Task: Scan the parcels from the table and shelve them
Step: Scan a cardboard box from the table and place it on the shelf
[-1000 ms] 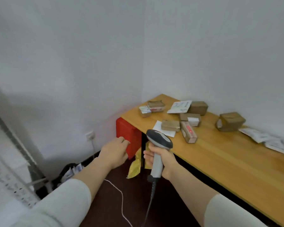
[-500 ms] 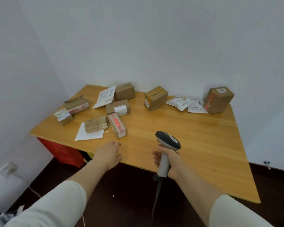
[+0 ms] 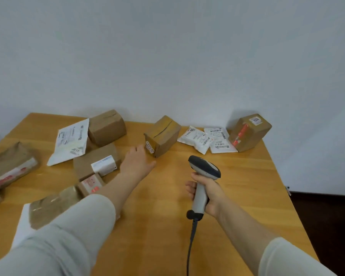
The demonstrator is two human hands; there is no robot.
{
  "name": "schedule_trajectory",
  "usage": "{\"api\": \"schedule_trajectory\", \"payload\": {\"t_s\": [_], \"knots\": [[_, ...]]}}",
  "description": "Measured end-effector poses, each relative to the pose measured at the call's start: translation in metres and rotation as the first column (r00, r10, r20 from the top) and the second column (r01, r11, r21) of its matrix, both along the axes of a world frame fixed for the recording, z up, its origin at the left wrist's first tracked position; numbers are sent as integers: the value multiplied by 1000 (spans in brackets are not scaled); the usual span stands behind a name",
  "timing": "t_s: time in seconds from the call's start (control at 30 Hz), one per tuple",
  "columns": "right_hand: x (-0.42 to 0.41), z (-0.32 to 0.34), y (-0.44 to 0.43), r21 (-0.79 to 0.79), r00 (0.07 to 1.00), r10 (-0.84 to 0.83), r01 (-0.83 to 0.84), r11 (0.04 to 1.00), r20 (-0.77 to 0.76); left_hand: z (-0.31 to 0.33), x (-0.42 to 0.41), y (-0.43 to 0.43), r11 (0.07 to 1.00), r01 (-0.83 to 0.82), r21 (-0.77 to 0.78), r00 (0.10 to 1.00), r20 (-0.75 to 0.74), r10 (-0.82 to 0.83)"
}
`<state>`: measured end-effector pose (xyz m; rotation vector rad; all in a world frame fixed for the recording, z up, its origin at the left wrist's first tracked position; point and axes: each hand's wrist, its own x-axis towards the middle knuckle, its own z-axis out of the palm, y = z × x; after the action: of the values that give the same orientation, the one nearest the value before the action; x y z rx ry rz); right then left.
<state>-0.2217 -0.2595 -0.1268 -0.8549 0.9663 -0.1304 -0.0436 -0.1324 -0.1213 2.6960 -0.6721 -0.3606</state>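
Cardboard parcel (image 3: 163,134) beside left hand (image 3: 136,162); right hand (image 3: 207,193) grips scanner (image 3: 204,168).

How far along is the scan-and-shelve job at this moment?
Done: nothing visibly; no shelf shows, and many parcels lie on the table. In hand: the right hand holds the scanner by its grip; the open left hand reaches toward a cardboard box. Left: scanning and shelving them all.

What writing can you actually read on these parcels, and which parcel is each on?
"1006": sticker on top of the brown box at the far right.
"11 6-6611": label on the white bag beside it.
Labels on the white mailer, the centre box and the other parcels are too blurred to read.
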Motion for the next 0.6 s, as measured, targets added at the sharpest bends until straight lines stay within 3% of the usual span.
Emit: {"api": "schedule_trajectory", "payload": {"t_s": [0.13,0.3,0.47,0.6], "knots": [[45,-12,-13,3,997,35,-35,999,-64,-16,63,-44,997,-17,-74,998,-54,13],[62,-28,-24,14,991,25,-23,1000,-129,-30,97,-84,994,84,68,995,-60,-80],[64,-41,-32,7,986,-46,48,999,-162,-38,96,-91,984,149,95,987,-68,-143],[57,-42,-37,-15,975,-128,128,992,-181,-49,62,-65,941,321,109,946,9,-324]]}}
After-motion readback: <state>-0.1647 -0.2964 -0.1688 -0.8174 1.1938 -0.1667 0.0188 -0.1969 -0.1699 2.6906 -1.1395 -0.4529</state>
